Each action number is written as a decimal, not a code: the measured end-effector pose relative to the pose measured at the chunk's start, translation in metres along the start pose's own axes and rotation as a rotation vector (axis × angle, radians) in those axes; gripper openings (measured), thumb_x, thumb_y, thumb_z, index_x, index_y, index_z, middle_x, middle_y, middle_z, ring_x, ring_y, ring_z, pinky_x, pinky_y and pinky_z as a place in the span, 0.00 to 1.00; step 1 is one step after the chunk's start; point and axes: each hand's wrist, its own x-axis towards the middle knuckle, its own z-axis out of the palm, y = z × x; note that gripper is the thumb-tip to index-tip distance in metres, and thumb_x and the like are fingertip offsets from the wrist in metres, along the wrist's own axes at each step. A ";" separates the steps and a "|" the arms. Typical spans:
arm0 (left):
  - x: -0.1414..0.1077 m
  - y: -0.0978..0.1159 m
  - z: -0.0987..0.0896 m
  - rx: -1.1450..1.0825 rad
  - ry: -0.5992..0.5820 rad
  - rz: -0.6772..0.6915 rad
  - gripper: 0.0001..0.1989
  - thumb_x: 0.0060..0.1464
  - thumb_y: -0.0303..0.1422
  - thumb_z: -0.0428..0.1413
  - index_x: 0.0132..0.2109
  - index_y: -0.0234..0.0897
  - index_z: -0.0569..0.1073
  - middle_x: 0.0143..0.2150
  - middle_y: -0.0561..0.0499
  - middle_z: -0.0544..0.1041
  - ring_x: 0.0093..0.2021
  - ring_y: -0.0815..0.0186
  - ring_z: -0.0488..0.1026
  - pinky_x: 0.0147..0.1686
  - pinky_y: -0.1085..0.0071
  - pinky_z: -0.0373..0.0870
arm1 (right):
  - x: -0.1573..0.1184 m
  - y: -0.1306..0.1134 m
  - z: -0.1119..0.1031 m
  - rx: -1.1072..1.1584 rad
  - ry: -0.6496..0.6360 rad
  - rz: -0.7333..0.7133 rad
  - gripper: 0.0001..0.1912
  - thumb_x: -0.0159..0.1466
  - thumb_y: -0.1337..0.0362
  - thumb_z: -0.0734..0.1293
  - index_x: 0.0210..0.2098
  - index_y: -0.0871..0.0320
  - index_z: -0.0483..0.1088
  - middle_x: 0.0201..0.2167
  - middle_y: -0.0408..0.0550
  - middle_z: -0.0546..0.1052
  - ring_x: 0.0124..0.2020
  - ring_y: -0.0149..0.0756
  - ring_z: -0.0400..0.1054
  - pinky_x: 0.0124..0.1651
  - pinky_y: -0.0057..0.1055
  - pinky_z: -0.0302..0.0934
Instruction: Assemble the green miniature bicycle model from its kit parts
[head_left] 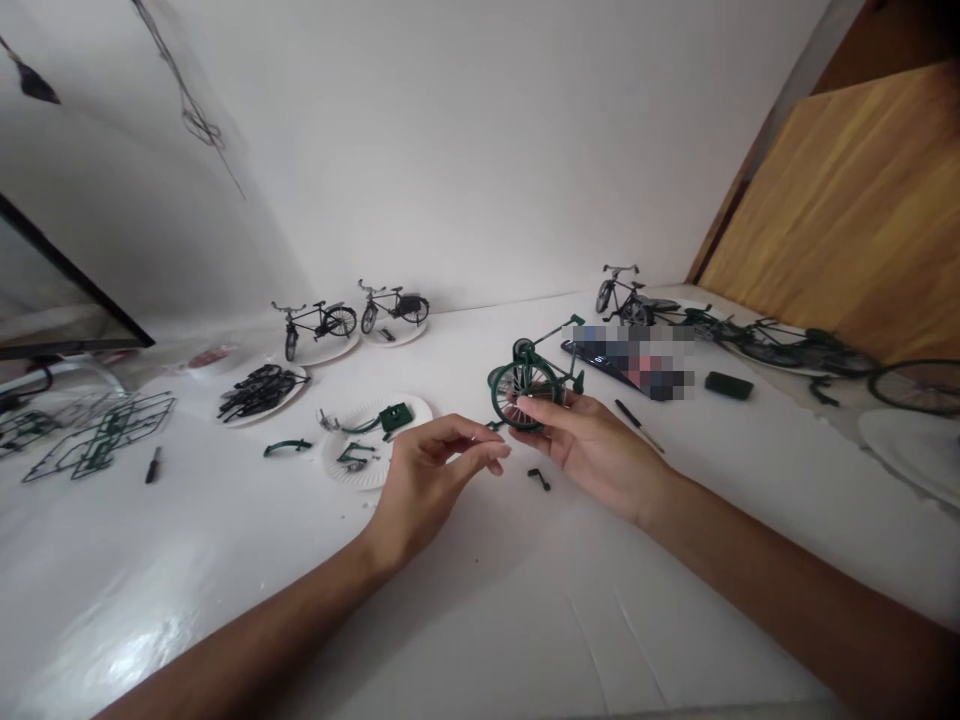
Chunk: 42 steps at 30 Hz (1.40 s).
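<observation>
My right hand (600,455) is closed around the rear of a green model bicycle (525,375), its thumb against the spoked wheel and its other fingers behind. The bicycle is held up off the table with its frame pointing away from me. My left hand (435,475) is in a pinch just left of the wheel, the fingertips close to a small green part at its lower edge. Whatever the pinch holds is too small to make out. Below the hands, a small dark crank-shaped piece (538,480) lies on the white tabletop.
A paper plate (341,470) with green parts stands left, beside a curved green mudguard (288,447). Black model bicycles (319,325) stand on plates behind. Green sprues (105,440) and a small screwdriver (154,465) lie far left. Rightward are a phone (615,365) and a thin tool (637,425).
</observation>
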 end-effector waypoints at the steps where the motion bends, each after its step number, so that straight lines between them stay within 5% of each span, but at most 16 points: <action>1: -0.001 0.001 0.002 -0.041 0.008 -0.032 0.07 0.54 0.34 0.64 0.36 0.33 0.78 0.32 0.49 0.80 0.32 0.68 0.76 0.38 0.71 0.72 | -0.001 0.000 0.002 0.017 -0.007 0.002 0.05 0.57 0.63 0.75 0.33 0.56 0.79 0.39 0.44 0.79 0.44 0.33 0.72 0.51 0.32 0.68; 6: -0.002 0.002 0.009 -0.138 0.015 -0.165 0.08 0.53 0.34 0.65 0.37 0.33 0.79 0.34 0.48 0.82 0.32 0.68 0.78 0.35 0.74 0.69 | -0.002 -0.001 0.011 0.071 -0.019 0.000 0.03 0.58 0.66 0.75 0.31 0.57 0.79 0.37 0.45 0.79 0.44 0.33 0.72 0.50 0.29 0.68; 16: -0.002 -0.001 0.011 -0.046 0.007 -0.207 0.08 0.56 0.34 0.62 0.37 0.32 0.77 0.27 0.51 0.80 0.30 0.71 0.76 0.32 0.78 0.68 | -0.007 0.004 0.015 0.032 -0.037 -0.021 0.02 0.60 0.66 0.73 0.31 0.57 0.77 0.35 0.44 0.78 0.39 0.32 0.72 0.43 0.30 0.70; 22: -0.006 0.007 0.008 -0.109 -0.021 -0.197 0.09 0.56 0.33 0.61 0.35 0.32 0.72 0.46 0.43 0.80 0.33 0.65 0.80 0.28 0.75 0.74 | -0.007 0.000 0.012 0.007 -0.035 -0.042 0.03 0.59 0.66 0.73 0.29 0.56 0.75 0.33 0.43 0.77 0.39 0.34 0.72 0.46 0.34 0.70; 30: -0.005 0.005 0.006 -0.060 -0.134 -0.249 0.08 0.56 0.35 0.62 0.35 0.33 0.76 0.20 0.56 0.69 0.20 0.74 0.66 0.17 0.81 0.65 | -0.006 0.004 0.010 0.014 -0.030 -0.052 0.03 0.59 0.65 0.74 0.33 0.56 0.77 0.39 0.45 0.79 0.47 0.37 0.72 0.57 0.40 0.66; 42: -0.002 0.000 0.000 0.060 -0.014 -0.249 0.08 0.51 0.32 0.63 0.31 0.32 0.74 0.29 0.51 0.73 0.28 0.71 0.68 0.20 0.79 0.69 | -0.006 0.005 0.012 -0.029 0.004 -0.043 0.04 0.57 0.64 0.74 0.32 0.56 0.77 0.39 0.47 0.79 0.47 0.41 0.72 0.54 0.45 0.68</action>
